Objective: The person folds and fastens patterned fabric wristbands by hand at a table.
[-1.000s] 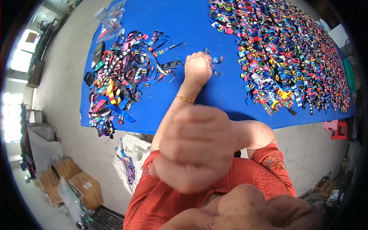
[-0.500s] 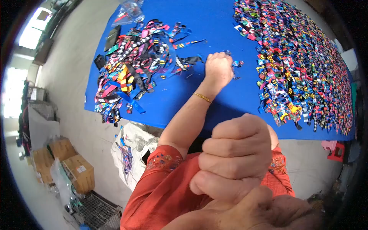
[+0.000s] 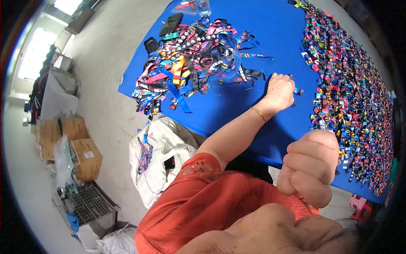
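Note:
My left hand (image 3: 279, 91), with a gold bangle (image 3: 259, 113) on the wrist, rests closed on the blue tabletop (image 3: 237, 108). Short bits of patterned strap (image 3: 298, 91) poke out just past its knuckles; what the curled fingers hold is hidden. To its left lies a tangled heap of printed lanyard straps (image 3: 194, 59), one black strap reaching close to the hand. Close to the camera, my right hand (image 3: 311, 165) is raised in a fist with fingers folded in. Whether it grips anything does not show.
Dense rows of small looped strap pieces (image 3: 355, 97) cover the table's right side. A dark phone-like object (image 3: 171, 24) and clear plastic bag (image 3: 186, 7) lie at the far left. A white sack (image 3: 165, 139) stands below the edge, with cardboard boxes (image 3: 84, 158) and a wire crate (image 3: 91, 207) beyond.
The view has turned, so the table and heap sit farther right in the picture. My right fist appears farther right and smaller. My left hand stays closed beside the same strap bits.

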Demonstrator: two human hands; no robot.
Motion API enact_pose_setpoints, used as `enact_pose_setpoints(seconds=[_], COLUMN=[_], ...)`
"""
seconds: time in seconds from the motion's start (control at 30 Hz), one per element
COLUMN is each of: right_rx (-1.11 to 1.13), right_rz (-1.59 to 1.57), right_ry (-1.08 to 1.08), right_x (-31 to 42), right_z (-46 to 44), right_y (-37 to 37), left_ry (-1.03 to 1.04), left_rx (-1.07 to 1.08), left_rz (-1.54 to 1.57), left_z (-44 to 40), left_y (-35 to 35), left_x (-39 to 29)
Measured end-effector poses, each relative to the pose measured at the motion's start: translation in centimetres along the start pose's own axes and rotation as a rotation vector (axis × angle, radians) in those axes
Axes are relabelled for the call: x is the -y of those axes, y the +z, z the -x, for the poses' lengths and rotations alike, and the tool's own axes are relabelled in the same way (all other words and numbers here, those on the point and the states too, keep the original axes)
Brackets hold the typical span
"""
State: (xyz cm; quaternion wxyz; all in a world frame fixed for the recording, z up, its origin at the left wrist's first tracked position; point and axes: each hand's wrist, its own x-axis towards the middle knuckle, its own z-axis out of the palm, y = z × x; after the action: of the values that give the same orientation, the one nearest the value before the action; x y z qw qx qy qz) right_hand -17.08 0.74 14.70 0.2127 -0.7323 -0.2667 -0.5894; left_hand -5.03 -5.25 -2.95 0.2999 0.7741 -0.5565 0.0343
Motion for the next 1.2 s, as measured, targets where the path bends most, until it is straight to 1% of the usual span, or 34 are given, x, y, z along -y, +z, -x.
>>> enact_pose_setpoints(seconds=[0.03,0.1,0.13,0.23,0.27,0.3,0.33,0.37,0.47,0.53,0.57,0.67,0.8,0.9,0.97,1.0,1.03,1.07,1.1,1.17,1.2], right_rx=[0.022,0.107,0.168,0.254,0.260,0.276,0.235,0.315,0.445,0.546,0.594,0.834,0.912,0.894,0.743,0.667,0.548,0.480,0.404,0.273,0.230], right_rz=[-0.016,-0.020,-0.008,0.104,0.150,0.189,0.201,0.232,0.277,0.316,0.335,0.408,0.487,0.490,0.438,0.411,0.370,0.360,0.355,0.356,0.355], right_ry=[0.000,0.070,0.139,0.265,0.321,0.374,0.449,0.568,0.716,0.712,0.709,0.813,0.785,0.688,0.734,0.757,0.736,0.800,0.779,0.712,0.697], right_x=[0.0,0.2,0.5,-1.8,-2.9,-4.0,-5.1,-6.2,-9.4,-11.0,-11.6,-12.9,-14.0,-14.7,-14.3,-14.1,-14.2,-14.2,-14.3,-14.6,-14.7], right_z=[0.1,0.0,-0.1,1.0,1.5,2.0,2.7,3.5,6.3,7.8,8.2,8.7,9.7,9.8,9.2,8.9,8.7,8.2,7.6,6.3,5.5], right_y=[-0.1,-0.2,-0.1,2.1,3.1,4.2,5.8,6.5,8.1,9.3,9.8,11.6,13.0,12.8,12.3,12.0,11.5,11.1,10.5,9.1,8.3], left_ry=[-0.012,-0.021,-0.023,-0.026,0.020,0.032,0.045,0.046,0.032,0.004,-0.034,-0.011,-0.022,-0.039,-0.050,-0.024,0.004,0.035,0.056,0.013,0.004], left_rx=[0.002,-0.011,-0.018,0.017,-0.185,-0.225,-0.250,-0.235,-0.168,-0.100,-0.027,-0.028,-0.014,0.001,0.014,-0.040,-0.093,-0.146,-0.146,-0.141,-0.154], left_rz=[-0.006,0.008,0.016,0.041,0.094,0.075,0.044,0.000,-0.069,-0.039,0.033,0.081,0.130,0.137,0.125,0.105,0.084,0.065,0.020,0.506,0.554], left_z=[0.0,0.0,0.0,-0.3,0.6,0.9,1.1,1.1,0.5,0.1,-0.1,0.0,-0.2,-0.2,-0.2,-0.2,-0.2,-0.1,-0.1,-0.5,-0.6], left_y=[0.1,0.2,0.3,0.6,0.4,0.2,0.2,0.4,0.5,-0.1,-0.7,-0.5,-0.3,-0.2,-0.7,-0.4,0.3,0.9,2.2,4.6,3.9], left_x=[-0.1,-0.1,0.0,0.2,0.2,0.2,0.1,0.0,0.0,0.0,0.1,0.5,0.8,0.8,0.6,0.5,0.6,0.6,1.0,1.7,1.4])
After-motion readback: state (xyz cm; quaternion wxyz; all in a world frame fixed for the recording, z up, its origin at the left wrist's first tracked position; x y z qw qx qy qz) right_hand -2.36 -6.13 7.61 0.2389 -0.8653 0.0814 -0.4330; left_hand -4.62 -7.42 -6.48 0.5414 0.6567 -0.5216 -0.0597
